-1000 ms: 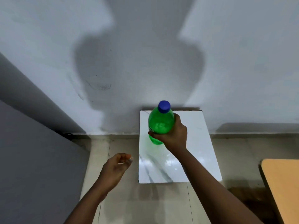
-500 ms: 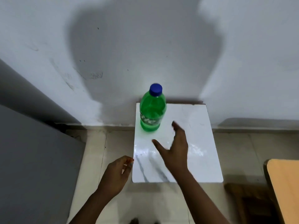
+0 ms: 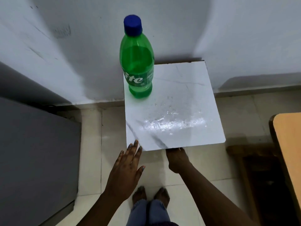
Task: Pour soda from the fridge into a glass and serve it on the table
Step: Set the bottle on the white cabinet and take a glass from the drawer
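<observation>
Bottle [image 3: 136,62] stands capped on the table [image 3: 187,95], well beyond both hands: left hand [image 3: 127,168] flat-fingered, empty, at the near corner; right hand [image 3: 177,158] at the near edge, fingers hidden, grip unclear; no glass seen, pouring and serving remain.

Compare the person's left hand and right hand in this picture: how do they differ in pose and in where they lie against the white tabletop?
The left hand lies flat with straight, spread fingers, whose tips reach the near left corner of the white marble-look tabletop. The right hand sits at the middle of the near edge, its fingers hidden under that edge. The left hand's back shows in full; the right hand shows only partly. Neither hand holds the green soda bottle.
</observation>
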